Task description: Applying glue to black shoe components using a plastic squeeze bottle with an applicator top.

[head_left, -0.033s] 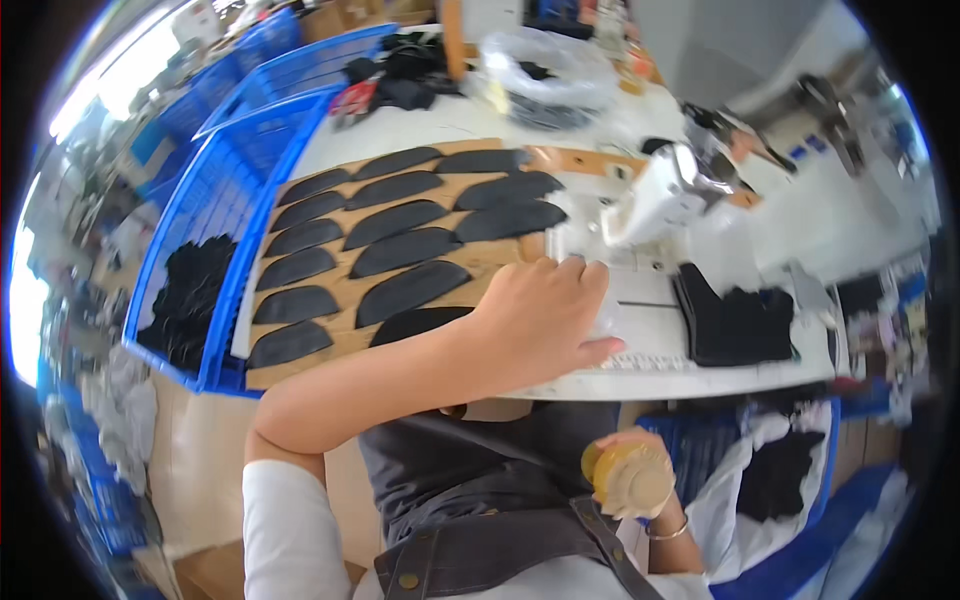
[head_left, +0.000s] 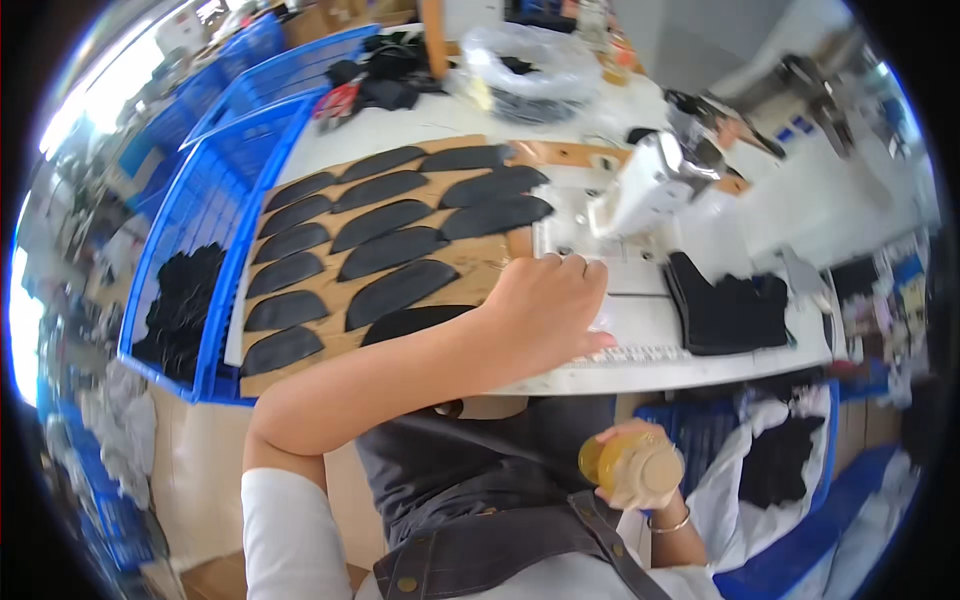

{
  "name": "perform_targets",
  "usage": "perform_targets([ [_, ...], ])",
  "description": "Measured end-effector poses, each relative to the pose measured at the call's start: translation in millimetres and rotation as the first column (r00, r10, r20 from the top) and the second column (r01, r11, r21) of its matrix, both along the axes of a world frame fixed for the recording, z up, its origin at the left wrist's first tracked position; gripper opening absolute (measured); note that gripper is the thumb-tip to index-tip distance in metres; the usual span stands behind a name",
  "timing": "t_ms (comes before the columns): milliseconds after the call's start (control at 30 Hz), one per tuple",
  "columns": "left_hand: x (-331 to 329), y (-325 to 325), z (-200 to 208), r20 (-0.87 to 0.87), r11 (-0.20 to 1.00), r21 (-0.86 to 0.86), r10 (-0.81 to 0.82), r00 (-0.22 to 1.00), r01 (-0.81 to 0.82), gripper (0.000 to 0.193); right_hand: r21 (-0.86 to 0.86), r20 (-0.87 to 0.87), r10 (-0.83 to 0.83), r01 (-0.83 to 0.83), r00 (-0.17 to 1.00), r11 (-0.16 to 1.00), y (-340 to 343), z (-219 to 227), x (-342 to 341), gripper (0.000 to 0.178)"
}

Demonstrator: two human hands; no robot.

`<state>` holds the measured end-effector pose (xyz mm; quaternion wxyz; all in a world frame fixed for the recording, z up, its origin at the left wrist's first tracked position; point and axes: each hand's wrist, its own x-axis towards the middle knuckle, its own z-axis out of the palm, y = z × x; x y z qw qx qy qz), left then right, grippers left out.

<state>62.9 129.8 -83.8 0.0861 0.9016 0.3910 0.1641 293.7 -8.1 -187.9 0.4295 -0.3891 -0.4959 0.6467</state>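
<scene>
My left hand (head_left: 545, 312) rests at the table's front edge, beside the sewing machine's bed. Its fingers curl under and the thumb sticks out to the right; whatever lies beneath the fingers is hidden. Low at the right, in front of my apron, my right hand (head_left: 622, 432) grips a yellowish bottle (head_left: 635, 468) whose pale round end faces up. Left of my left hand, black curved fabric pieces (head_left: 400, 290) lie in rows on a brown board (head_left: 480, 262). One piece (head_left: 420, 322) is partly covered by my left forearm.
A white sewing machine (head_left: 645, 185) stands beyond my left hand. Stacked black pieces (head_left: 725, 305) lie on the right of the table. A blue crate (head_left: 215, 360) with black cloth stands left. A clear plastic bag (head_left: 535, 65) sits at the back; a white-lined bin (head_left: 720, 490) is lower right.
The view has shifted slightly, so the table's things appear a little further left. The bottle in my right hand has tilted slightly. My left hand stays nearly in place.
</scene>
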Motion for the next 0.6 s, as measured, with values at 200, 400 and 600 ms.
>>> perform_targets([
  [200,62.0,37.2,-54.4,-0.247,0.986,-0.095,-0.154,0.957,0.135,0.063,0.270,0.095,-0.151,0.120,0.984,0.955,-3.1,14.7,5.3,0.061],
  [400,67.7,23.3,-52.8,-0.051,0.999,0.027,0.044,0.998,-0.043,0.073,0.223,0.128,-0.198,0.167,0.972,0.961,-10.4,11.3,13.0,0.063],
  [600,14.4,-55.3,-39.8,0.390,0.874,-0.330,-0.218,0.895,0.357,0.081,0.199,0.084,-0.061,0.043,0.995,0.979,2.2,7.3,0.4,0.067],
])
